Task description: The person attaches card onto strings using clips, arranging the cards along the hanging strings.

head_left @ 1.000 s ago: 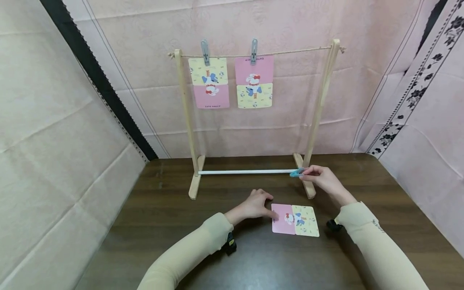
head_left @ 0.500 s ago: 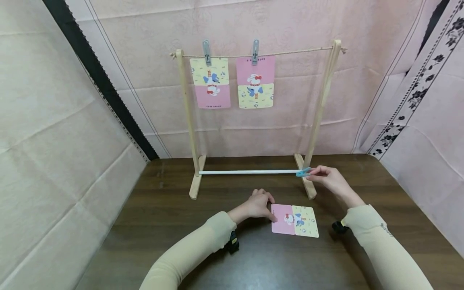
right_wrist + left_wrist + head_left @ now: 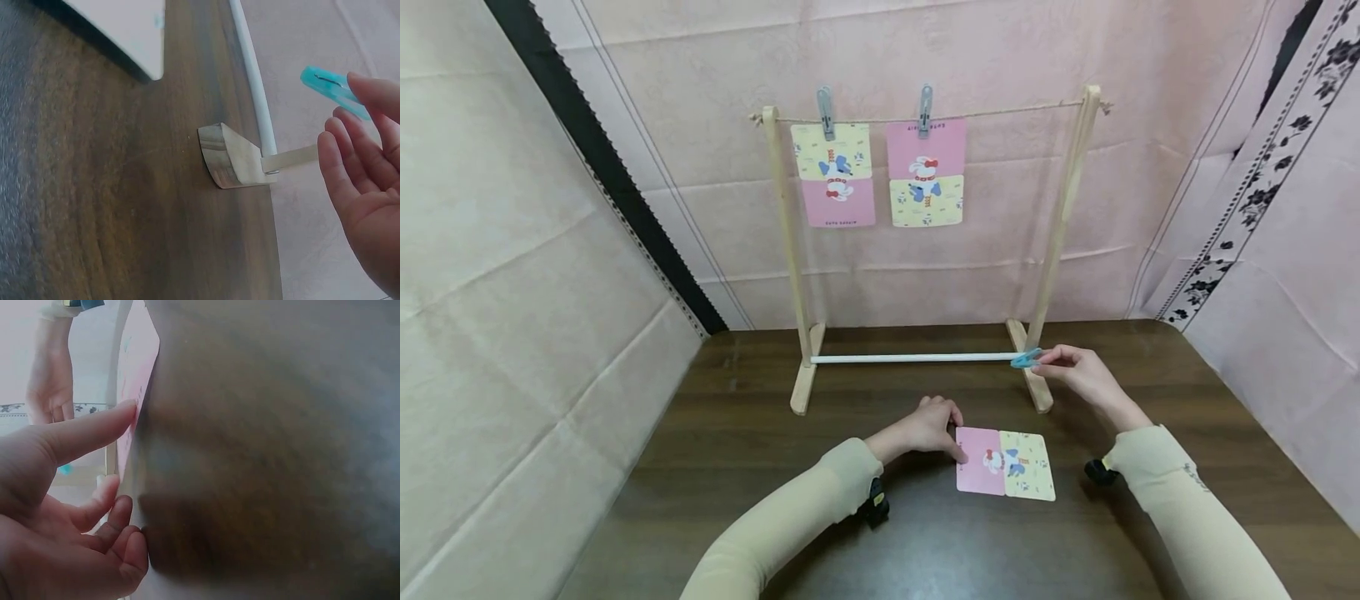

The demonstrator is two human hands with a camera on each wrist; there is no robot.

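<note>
In the head view my left hand point(image 3: 925, 430) pinches the left edge of a pink-and-yellow card point(image 3: 1004, 463) with a rabbit picture. The left wrist view has my thumb on the face of the card point(image 3: 139, 365), its edge tipped up over the table. My right hand point(image 3: 1078, 377) holds a light blue clothespin point(image 3: 1026, 358) between thumb and fingers, in front of the rack's right foot. The clothespin point(image 3: 331, 87) points away from the fingers in the right wrist view. Two similar cards, a left one point(image 3: 835, 175) and a right one point(image 3: 927, 173), hang from a string point(image 3: 1000, 112).
Grey-blue clothespins, one left point(image 3: 826, 112) and one right point(image 3: 925, 111), grip the hanging cards on the string. The wooden rack has a left post point(image 3: 787, 225), a right post point(image 3: 1063, 225) and a white lower rod point(image 3: 910, 358). Pale cloth point(image 3: 887, 292) hangs behind the brown table point(image 3: 737, 467).
My right hand has moved slightly right with the clothespin. The left thumb has drawn back to the edge of the card, and the card has shifted a little left and nearer.
</note>
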